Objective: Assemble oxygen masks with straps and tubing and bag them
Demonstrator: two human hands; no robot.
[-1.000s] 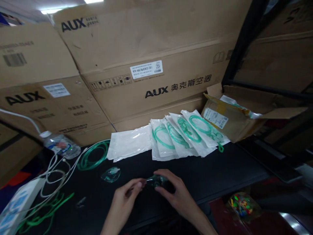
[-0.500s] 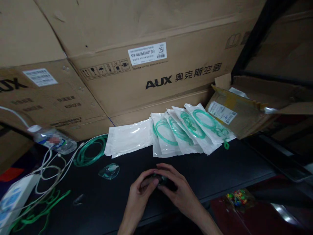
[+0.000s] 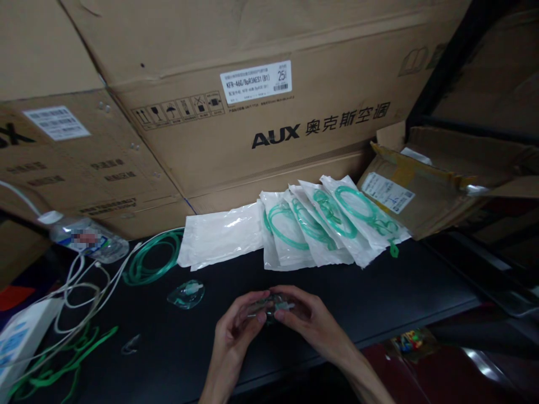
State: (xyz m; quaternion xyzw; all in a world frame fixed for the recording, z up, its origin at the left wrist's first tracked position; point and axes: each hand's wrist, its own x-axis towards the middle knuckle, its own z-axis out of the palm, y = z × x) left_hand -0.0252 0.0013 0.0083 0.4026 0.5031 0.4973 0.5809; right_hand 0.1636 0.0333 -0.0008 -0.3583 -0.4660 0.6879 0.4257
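Observation:
Between my two hands, above the front part of the black table, is a clear greenish plastic mask (image 3: 273, 306) with a whitish connector. My left hand (image 3: 239, 322) pinches its left side, thumb in front and fingers behind. On the other side my right hand (image 3: 305, 317) grips it the same way, thumb near the connector. Fingers hide much of its outline. A second clear mask (image 3: 186, 294) lies on the table to the left. Behind it sits a coil of green tubing (image 3: 152, 259).
White pouches (image 3: 221, 234) lie against the cartons, beside several pouches with green tubing (image 3: 288, 230). An opened carton (image 3: 396, 188) stands at right. On the left are a plastic bottle (image 3: 90, 238), white cables (image 3: 86, 286), green elastic straps (image 3: 54, 365) and a small clear piece (image 3: 131, 344).
The mask in my hands has turned, so its clear body and whitish connector show more now. My fingers have shifted around it. The view has moved slightly.

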